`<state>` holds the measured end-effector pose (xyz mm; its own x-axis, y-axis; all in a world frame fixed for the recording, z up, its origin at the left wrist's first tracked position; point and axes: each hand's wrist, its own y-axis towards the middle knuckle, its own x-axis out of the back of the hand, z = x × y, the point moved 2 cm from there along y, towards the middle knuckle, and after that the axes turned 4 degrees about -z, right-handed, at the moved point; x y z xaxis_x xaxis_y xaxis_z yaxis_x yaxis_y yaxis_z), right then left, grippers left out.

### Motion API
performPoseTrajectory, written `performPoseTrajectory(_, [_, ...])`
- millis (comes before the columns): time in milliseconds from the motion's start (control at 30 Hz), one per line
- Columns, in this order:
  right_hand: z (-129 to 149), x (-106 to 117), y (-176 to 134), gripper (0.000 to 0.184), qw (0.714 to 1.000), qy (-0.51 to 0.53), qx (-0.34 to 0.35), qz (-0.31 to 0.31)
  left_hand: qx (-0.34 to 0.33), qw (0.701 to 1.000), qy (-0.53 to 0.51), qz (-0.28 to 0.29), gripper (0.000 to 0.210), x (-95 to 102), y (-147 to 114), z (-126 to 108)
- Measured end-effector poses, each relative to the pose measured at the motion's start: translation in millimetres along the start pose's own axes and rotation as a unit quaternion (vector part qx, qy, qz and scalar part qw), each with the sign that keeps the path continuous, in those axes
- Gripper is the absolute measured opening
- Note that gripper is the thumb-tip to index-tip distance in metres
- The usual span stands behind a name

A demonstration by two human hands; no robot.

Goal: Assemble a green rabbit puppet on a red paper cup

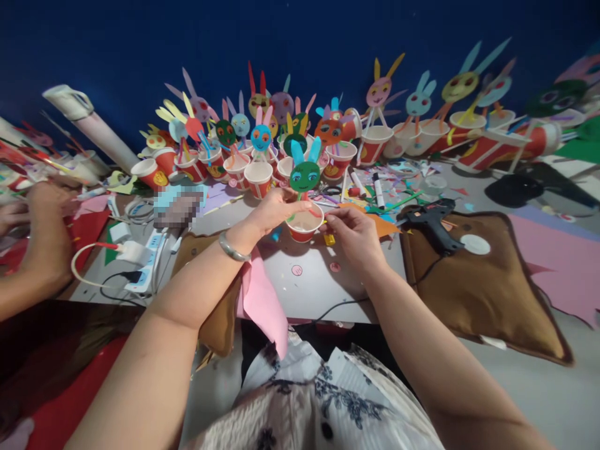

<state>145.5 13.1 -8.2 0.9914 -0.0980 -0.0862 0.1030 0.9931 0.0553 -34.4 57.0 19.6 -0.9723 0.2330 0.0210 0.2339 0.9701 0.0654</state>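
Observation:
A green paper bunny face [305, 177] with light blue ears stands up from a red and white paper cup [301, 235] in front of me. My left hand [275, 212] is closed at the cup's rim, with its thumb across the bunny's stem just under the face. On the cup's other side, my right hand [351, 234] is closed with thumb and fingertips pinched beside the rim. A tiny yellow bit shows at those fingertips, too small to name. Just below them is a small yellow piece [329, 239]. Two pink paper discs [297, 270] lie nearer on the table.
Several bunny cups [259, 180] crowd the back. At right, a black glue gun [434, 225] rests on a brown cushion [487, 294]. Markers [379, 190] and paper scraps lie behind my right hand. Leftward are a power strip [149, 259], cables and another person's arm [47, 244].

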Motion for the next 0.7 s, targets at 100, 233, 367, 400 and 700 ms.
performPoseTrajectory(100, [0, -2, -2, 0.021, 1.0, 0.002, -0.004, -0.004, 0.002, 1.0, -0.012, 0.005, 0.026, -0.8, 1, 3])
performPoseTrajectory(233, [-1, -5, -4, 0.023, 1.0, 0.003, -0.003, -0.016, 0.001, 1.0, -0.025, -0.016, 0.024, -2.4, 5, 9])
performPoseTrajectory(367, [-2, -5, -4, 0.02, 1.0, -0.019, 0.009, -0.016, -0.01, 0.998, -0.014, -0.052, 0.024, -3.9, 5, 12])
performPoseTrajectory(400, [-2, -5, -3, 0.018, 0.999, -0.028, 0.011, -0.016, -0.005, 0.998, -0.011, -0.059, 0.024, -4.1, 5, 13])
performPoseTrajectory(700, [-2, -8, 2, 0.01, 0.998, -0.055, 0.012, -0.021, -0.005, 0.999, 0.007, -0.053, 0.02, -3.5, 6, 11])
